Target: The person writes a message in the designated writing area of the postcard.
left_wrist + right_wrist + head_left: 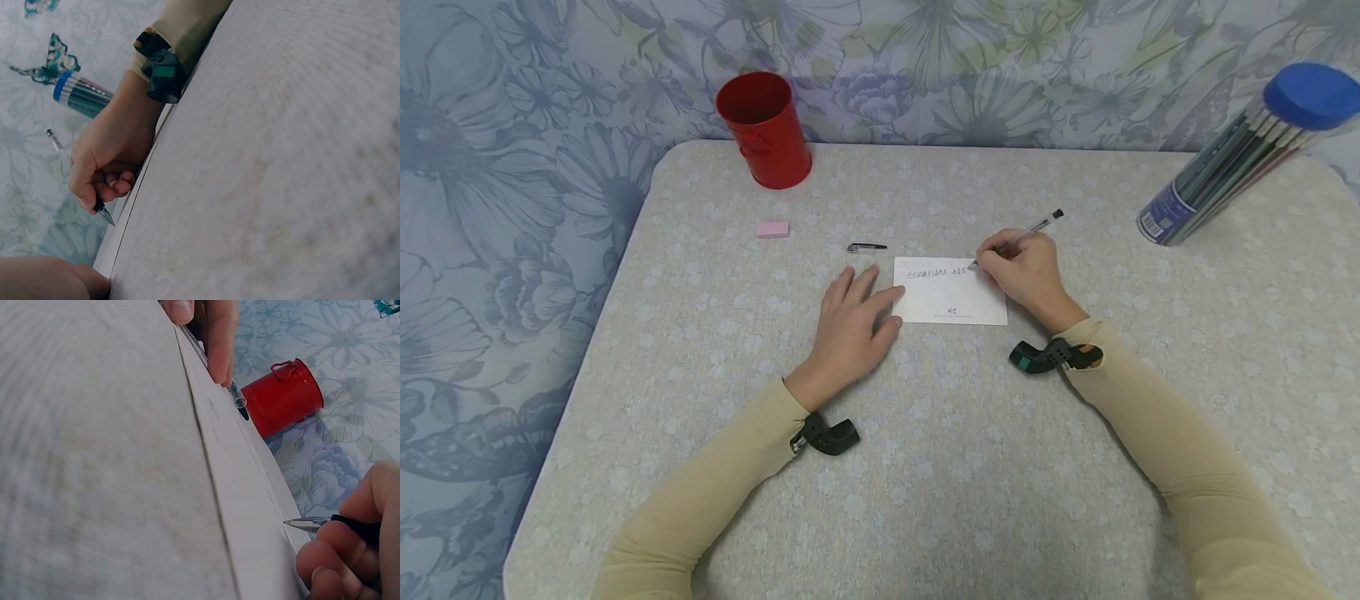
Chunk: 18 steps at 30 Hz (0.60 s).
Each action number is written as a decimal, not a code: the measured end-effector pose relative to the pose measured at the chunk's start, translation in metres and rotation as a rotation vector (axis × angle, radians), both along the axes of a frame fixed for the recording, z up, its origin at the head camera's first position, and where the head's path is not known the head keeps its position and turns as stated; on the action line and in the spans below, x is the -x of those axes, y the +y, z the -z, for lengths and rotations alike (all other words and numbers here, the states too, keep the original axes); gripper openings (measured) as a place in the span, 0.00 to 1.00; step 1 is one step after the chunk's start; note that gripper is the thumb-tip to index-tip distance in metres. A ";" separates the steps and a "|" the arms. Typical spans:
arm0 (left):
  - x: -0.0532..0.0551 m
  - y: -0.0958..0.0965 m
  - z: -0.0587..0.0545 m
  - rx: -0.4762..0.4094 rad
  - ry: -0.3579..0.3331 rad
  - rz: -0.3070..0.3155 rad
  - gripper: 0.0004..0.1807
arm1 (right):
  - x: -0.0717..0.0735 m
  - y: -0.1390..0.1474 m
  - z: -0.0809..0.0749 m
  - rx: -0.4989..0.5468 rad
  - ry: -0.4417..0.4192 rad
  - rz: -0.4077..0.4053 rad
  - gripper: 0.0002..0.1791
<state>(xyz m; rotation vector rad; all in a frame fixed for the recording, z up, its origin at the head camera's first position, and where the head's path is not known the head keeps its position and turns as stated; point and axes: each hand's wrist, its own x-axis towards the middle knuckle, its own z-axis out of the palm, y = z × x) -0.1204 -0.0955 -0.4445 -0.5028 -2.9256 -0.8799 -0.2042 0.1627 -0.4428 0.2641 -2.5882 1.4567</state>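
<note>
A white card (951, 296) lies on the table with a line of handwriting along its top and small print near the bottom. My right hand (1022, 267) pinches a clear-barrelled pen (1043, 222), its metal tip at the end of the writing. In the right wrist view the pen tip (297, 523) meets the card at the written line. My left hand (853, 325) lies flat with fingers spread, its index finger and thumb at the card's left edge. A black-and-clear pen cap (867, 247) sits just beyond the left fingertips.
A red metal bucket (771, 133) stands at the back left, with a pink eraser (772, 229) in front of it. At the back right is a clear tube of pencils (1225, 167) with a blue lid. Behind the table (940, 467) rises a floral wall (925, 67).
</note>
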 end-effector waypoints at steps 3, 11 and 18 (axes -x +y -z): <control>0.000 0.000 0.000 -0.006 0.003 0.001 0.22 | 0.000 0.000 0.000 0.000 -0.004 0.002 0.09; 0.000 0.000 0.000 -0.009 -0.002 0.001 0.22 | 0.001 0.000 0.001 -0.011 -0.007 0.002 0.09; 0.000 0.000 0.000 -0.010 -0.010 -0.004 0.22 | 0.001 0.000 0.000 -0.016 -0.006 0.021 0.10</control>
